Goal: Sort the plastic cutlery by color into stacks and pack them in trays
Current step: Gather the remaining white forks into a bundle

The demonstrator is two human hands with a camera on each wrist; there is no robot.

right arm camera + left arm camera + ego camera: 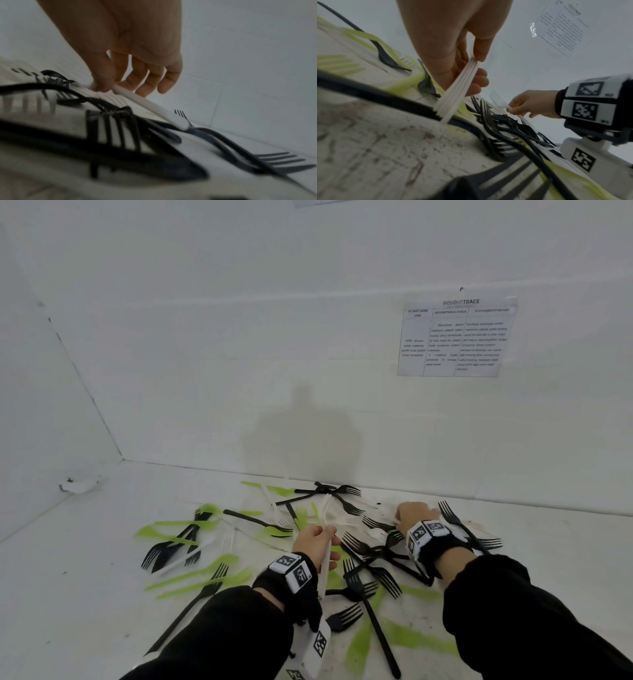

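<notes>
Black, green and white plastic forks lie scattered and tangled on the white table [85,594]. My left hand [317,542] grips a stack of white forks [458,89] by the handles; the handle ends point down at the table, the tines [330,508] fan upward. My right hand [412,515] is further right over a tangle of black forks [373,553]. Its thumb and forefinger pinch a single white fork [147,104] by the handle; the other fingers [154,79] hang loosely curled. The same pinch shows in the left wrist view [510,108].
Green forks [205,573] lie left and near the front; more black forks [171,546] lie at the left and by the back wall [339,493]. A printed sheet [455,337] is taped to the white wall. No tray is in view.
</notes>
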